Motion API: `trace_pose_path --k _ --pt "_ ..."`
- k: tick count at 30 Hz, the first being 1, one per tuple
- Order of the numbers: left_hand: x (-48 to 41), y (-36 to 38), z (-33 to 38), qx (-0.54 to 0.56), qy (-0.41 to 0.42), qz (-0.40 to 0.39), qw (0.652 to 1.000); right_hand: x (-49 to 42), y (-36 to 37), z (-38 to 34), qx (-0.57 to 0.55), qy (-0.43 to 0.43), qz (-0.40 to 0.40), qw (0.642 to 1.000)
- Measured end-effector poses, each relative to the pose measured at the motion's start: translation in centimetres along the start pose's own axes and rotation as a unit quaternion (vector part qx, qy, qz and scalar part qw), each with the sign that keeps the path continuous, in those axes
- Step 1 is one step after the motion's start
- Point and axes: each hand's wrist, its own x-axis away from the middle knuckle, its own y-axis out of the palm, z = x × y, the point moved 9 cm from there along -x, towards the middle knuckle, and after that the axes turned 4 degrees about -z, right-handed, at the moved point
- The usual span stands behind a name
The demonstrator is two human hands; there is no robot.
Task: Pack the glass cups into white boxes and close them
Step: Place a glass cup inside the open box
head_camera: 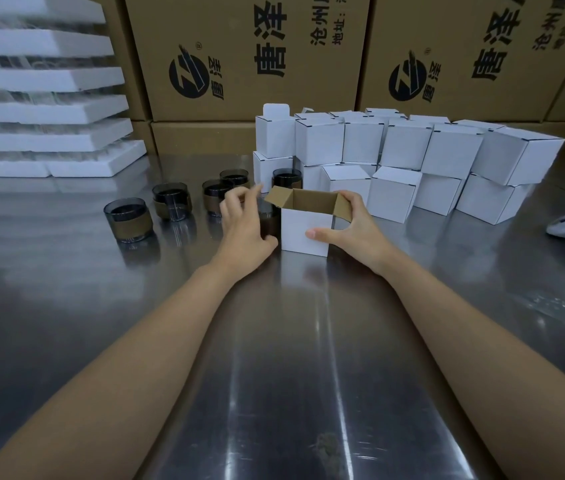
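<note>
white box (303, 233) upright, mouth up, in right hand (353, 226) grip; left hand (243, 226) grip wide beside glass cup (269, 218)

The person shows two slim forearms (128, 344), bare along their whole visible length, with a bare left hand (243, 221) and right hand (355, 225) (thumbnail short and plain).

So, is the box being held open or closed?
Open. The box stands upright with its top flaps raised, brown inside showing; the right hand holds it.
</note>
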Motion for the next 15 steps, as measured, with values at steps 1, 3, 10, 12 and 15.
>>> trace_pose_path --k 1,3,10,12,15 --pt "-0.1 0.0 -0.6 0.022 -0.025 -0.006 0.999 0.0 0.0 0.0 0.001 0.0 -0.001 1.0" --pt "-0.2 0.8 -2.0 0.076 -0.088 -0.049 0.992 0.0 0.1 0.0 0.003 0.001 -0.003 1.0" --pt "-0.7 1.6 -3.1 0.123 -0.121 -0.091 0.981 -0.2 0.1 0.1 -0.003 -0.002 0.002 1.0" --pt "-0.8 1.1 -3.4 0.134 -0.13 -0.059 0.981 -0.2 0.0 0.1 -0.002 -0.003 0.002 1.0" --pt "-0.5 -0.8 -4.2 0.22 -0.16 0.053 0.961 -0.2 0.0 0.2 -0.006 -0.005 0.001 1.0"
